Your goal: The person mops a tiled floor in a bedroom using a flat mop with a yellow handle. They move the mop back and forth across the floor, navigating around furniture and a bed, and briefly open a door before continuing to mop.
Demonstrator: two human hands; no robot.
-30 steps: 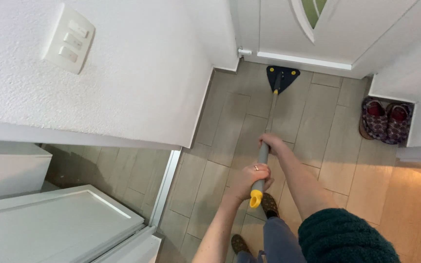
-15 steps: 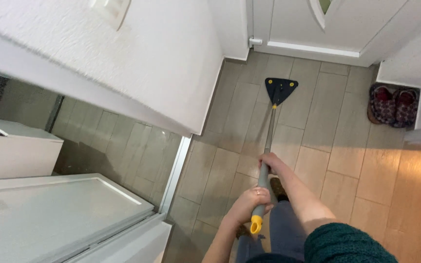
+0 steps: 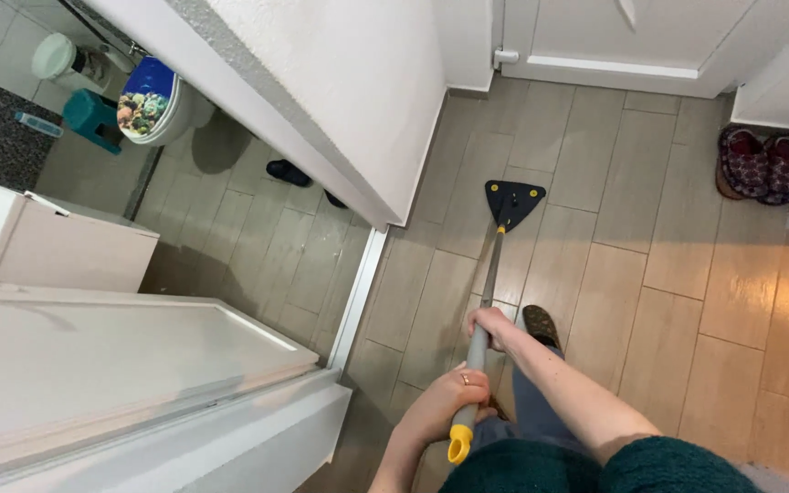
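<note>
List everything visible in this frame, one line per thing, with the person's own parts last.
mop: one, grey handle with yellow end, dark triangular head with yellow dots, on the hallway tiles
slippers: one pair, dark red patterned, far right by the wall
door: one, white, top
toilet: one, white with colourful lid, upper left
dark shoe: one, black, bathroom floor
white appliance: one, lower left
left hand: one, near the handle's yellow end
right hand: one, higher up the handle
</note>
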